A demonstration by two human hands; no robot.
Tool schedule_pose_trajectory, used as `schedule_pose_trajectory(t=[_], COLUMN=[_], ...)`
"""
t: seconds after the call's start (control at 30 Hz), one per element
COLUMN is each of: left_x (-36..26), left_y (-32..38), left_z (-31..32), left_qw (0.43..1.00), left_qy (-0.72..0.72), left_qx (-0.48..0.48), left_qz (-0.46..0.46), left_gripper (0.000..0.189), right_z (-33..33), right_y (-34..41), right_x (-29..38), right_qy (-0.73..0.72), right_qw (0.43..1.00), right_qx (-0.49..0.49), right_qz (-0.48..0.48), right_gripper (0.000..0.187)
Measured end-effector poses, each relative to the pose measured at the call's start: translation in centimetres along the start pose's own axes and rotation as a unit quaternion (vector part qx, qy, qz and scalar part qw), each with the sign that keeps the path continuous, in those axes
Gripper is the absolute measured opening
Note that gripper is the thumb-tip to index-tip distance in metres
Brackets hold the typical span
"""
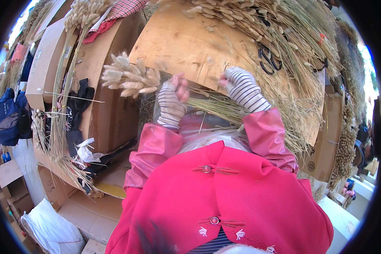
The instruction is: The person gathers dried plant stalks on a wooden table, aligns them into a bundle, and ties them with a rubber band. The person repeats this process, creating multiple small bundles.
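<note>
My left hand (174, 101), in a striped fingerless glove, is closed around the stems of a bunch of dried bunny-tail grass (131, 77). The fluffy heads point left, and the long stems (214, 106) run right across my lap, beneath my right forearm. My right hand (243, 85), in a matching glove, is raised over the near edge of a wooden board (177, 38). Its fingers are curled, with a blurred pale spot beside the fingertips; whether they pinch a stem is unclear. Clear plastic sheeting (209, 139) covers my lap under the stems.
A large pile of bunny-tail grass (292, 47) covers the board's far right. Black-handled scissors (269, 60) lie at its edge, with loose straw (285, 117) nearer me. On the left, tied bunches (62, 92) rest on cardboard boxes (114, 95). Another carton (325, 143) stands at right.
</note>
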State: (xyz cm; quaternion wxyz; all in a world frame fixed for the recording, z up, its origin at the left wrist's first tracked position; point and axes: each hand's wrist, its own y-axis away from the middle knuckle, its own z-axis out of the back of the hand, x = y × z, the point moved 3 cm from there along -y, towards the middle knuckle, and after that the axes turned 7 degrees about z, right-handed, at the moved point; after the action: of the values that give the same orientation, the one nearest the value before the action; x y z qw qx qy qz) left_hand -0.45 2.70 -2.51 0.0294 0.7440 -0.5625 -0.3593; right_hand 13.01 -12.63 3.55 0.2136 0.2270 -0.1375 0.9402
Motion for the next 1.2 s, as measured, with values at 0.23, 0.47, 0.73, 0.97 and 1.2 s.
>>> schedule_pose_trajectory(t=[0.23,0.47,0.73,0.97,1.2], left_x=[0.1,0.0,-0.2,-0.1,0.2], left_y=[-0.1,-0.1,-0.2,0.1,0.8], left_z=[0.7,0.5,0.1,0.0,-0.8], left_qw=[0.999,0.999,0.998,0.979,0.991], left_qy=[-0.007,-0.022,-0.038,-0.067,0.004], left_qx=[-0.032,-0.015,0.041,0.183,0.128], left_qz=[0.042,0.032,-0.015,-0.064,0.027], left_gripper=[0.028,0.027,0.027,0.017,0.014], right_z=[5.5,0.5,-1.0,-1.5,-1.5], right_y=[3.3,-0.4,-2.9,-5.3,-6.4], right_x=[-7.0,-1.1,4.5,9.4,9.8], right_qy=[0.303,0.147,0.159,0.094,0.009], right_qw=[0.931,0.986,0.987,0.982,0.990], right_qx=[-0.061,0.059,-0.003,-0.117,-0.139], right_qz=[-0.197,-0.052,0.007,0.117,0.024], right_gripper=[0.031,0.018,0.019,0.015,0.013])
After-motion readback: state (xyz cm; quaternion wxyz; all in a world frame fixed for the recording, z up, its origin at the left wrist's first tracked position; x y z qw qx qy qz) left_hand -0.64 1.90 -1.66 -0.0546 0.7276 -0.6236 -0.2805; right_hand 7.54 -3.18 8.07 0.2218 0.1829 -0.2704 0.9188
